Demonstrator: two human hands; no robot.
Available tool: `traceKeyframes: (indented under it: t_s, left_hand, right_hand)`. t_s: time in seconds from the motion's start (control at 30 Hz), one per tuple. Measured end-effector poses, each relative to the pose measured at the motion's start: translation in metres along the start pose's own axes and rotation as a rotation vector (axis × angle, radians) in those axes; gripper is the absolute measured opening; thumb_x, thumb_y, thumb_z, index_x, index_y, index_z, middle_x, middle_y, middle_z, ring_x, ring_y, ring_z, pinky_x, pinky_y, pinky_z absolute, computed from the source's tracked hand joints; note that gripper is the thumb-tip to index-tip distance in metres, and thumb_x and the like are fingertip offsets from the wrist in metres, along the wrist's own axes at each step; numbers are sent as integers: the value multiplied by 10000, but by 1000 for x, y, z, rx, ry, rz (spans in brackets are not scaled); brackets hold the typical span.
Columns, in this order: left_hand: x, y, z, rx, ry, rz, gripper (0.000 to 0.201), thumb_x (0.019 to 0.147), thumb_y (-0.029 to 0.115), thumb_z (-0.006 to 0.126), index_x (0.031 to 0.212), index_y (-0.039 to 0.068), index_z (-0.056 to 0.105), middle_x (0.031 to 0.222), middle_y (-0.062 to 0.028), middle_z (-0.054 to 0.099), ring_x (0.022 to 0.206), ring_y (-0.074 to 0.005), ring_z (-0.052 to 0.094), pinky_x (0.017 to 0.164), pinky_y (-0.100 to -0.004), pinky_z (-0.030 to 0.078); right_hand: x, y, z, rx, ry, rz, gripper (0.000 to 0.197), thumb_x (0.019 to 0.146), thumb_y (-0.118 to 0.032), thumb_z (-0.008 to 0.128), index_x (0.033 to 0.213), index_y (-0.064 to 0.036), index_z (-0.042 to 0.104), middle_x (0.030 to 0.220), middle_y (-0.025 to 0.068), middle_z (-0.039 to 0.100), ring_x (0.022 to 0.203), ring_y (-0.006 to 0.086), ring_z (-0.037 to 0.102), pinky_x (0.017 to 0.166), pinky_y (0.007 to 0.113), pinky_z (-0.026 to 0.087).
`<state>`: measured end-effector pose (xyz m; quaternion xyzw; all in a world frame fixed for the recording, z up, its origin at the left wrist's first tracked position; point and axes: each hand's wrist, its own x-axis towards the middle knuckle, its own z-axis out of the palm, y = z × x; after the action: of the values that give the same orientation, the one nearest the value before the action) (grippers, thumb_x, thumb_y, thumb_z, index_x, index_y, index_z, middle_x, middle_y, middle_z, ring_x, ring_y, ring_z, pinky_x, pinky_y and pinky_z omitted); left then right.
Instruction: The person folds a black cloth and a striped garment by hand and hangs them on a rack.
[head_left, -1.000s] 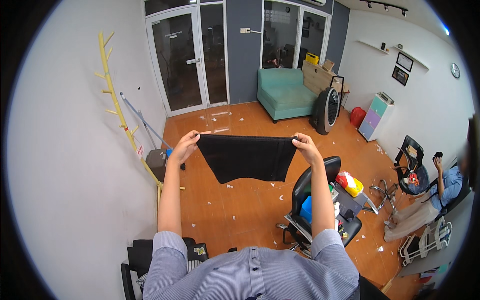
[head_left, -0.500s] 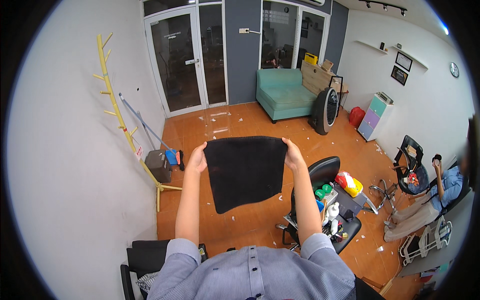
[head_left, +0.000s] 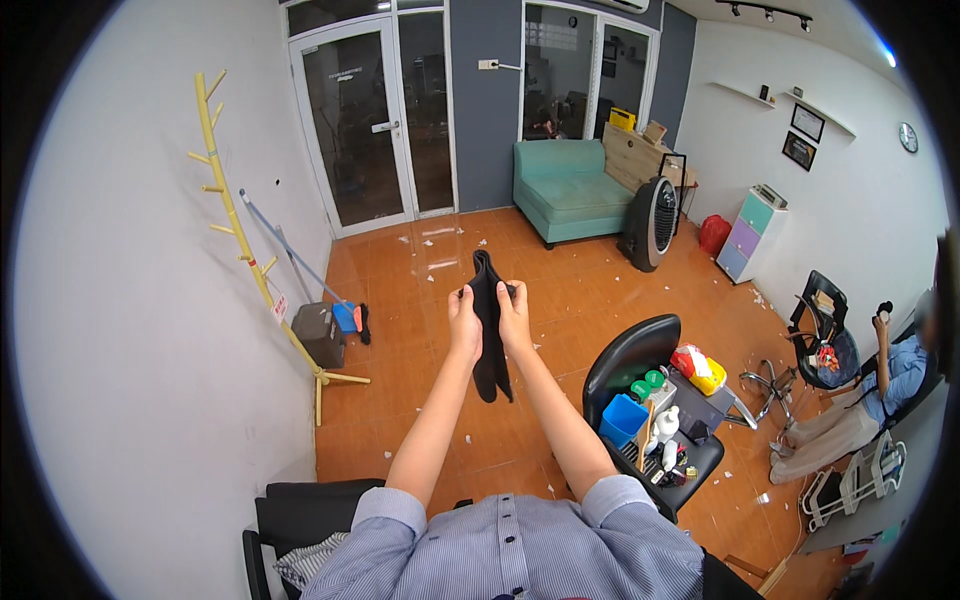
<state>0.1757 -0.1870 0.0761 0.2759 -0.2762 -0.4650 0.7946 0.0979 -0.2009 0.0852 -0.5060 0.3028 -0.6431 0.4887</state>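
A black cloth [head_left: 487, 345] hangs doubled between my hands, its fold rising in a narrow loop at the far side and its lower end dangling in the air over the tiled floor. My left hand [head_left: 464, 322] grips one edge, thumb on top. Close by on the other side, my right hand [head_left: 513, 318] pinches the opposite edge. Both arms stretch out ahead of my striped shirt.
At the right stands a black chair [head_left: 632, 360] loaded with bottles, a blue bin [head_left: 623, 420] and packages. A yellow coat rack [head_left: 240, 215] leans near the left wall. A seated person [head_left: 870, 390] is at far right. White scraps dot the orange floor [head_left: 400, 390].
My hands have come together from wide apart, so the cloth that was spread flat is now folded double. The blue bin on the chair has come into fuller view.
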Motion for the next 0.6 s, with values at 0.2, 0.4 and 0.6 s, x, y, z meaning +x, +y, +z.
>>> traceKeyframes:
  t_s: [0.2,0.4,0.6]
  left_hand:
    - [-21,12,8,-17,-242,-109,564,958,544,218,1184,48,364,1261,-193,463,1172,-246,451,1016,-363,305]
    - [-17,15,-8,-260,-299,-209,636,937,579,214,1323,74,227,1456,-254,229,1369,-304,204,1099,-432,129]
    - [-37,-5,-37,130,181,-340,903,820,656,393,1453,79,106,1524,-148,76,1411,-252,-13,1104,-464,-11]
  right_hand:
    - [-18,3,4,-142,43,-170,427,875,-217,631,1143,-12,368,1057,90,521,1065,159,476,920,290,384]
    - [-4,14,-20,244,60,252,414,910,-340,569,1142,3,560,1090,90,606,963,162,566,831,293,442]
    - [-2,-11,-34,778,-96,390,487,924,-439,481,1207,-45,527,1171,62,575,1084,206,523,937,351,396]
